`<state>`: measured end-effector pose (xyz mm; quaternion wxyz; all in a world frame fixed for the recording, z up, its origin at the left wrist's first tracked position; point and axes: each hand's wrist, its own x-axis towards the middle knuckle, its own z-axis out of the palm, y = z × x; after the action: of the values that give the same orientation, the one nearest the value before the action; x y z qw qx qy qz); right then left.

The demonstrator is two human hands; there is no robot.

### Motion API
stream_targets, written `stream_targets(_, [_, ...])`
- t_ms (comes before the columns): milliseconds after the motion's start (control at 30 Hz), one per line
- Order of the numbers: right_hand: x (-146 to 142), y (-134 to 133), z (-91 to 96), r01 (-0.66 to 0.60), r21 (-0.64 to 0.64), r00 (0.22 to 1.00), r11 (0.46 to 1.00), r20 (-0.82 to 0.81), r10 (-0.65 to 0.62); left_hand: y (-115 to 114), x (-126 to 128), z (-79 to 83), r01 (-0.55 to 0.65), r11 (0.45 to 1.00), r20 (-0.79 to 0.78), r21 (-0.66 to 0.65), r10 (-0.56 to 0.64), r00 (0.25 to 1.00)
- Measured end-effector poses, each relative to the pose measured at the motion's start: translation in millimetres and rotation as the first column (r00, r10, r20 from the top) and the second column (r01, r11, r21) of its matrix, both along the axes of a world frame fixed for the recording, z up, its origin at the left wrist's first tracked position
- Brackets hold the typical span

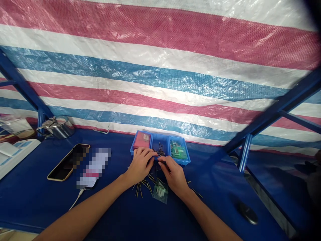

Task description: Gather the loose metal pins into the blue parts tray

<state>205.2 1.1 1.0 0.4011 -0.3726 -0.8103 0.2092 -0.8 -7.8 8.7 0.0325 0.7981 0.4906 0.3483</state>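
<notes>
My left hand and my right hand meet at the front edge of a blue three-compartment tray. Both have thumb and fingers pinched together; what lies between the fingertips is too small and hidden to name. Thin dark rods, like drill bits, lie in the middle compartment. A red packet fills the left compartment, and green-and-clear packets sit in the right one. Below my hands, several loose brass-and-dark rods are scattered on the table. Beside them is a clear bag of small whitish pieces.
On the blue table, a phone lies left beside a blurred-out device with a white cable. A steel pot stands at the back left. A dark oval object is at right. Blue frame bars and striped sheeting surround the table.
</notes>
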Motion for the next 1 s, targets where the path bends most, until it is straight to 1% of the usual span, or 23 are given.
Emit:
stream_targets(200, [0.6,1.5,-1.4,-0.026,-0.003,1.000,1.000,-0.003,0.026,0.2,-0.1,-0.6,0.001,1.000,0.003,-0.008,-0.001,1.000])
stream_targets(533, [0.6,-0.9,1.5,0.021,-0.028,0.999,0.999,0.033,-0.020,-0.2,-0.1,0.0,0.004,1.000,-0.002,-0.011,-0.004,1.000])
stream_targets(733, [1.4,-0.1,-1.8,0.041,-0.056,0.999,0.998,0.023,-0.040,0.1,0.1,-0.5,0.008,1.000,-0.001,-0.014,-0.008,1.000])
stream_targets(1000, [0.6,2.7,-4.6,-0.001,-0.003,1.000,1.000,-0.018,0.001,0.2,-0.3,-1.6,0.000,1.000,-0.001,-0.008,0.000,1.000])
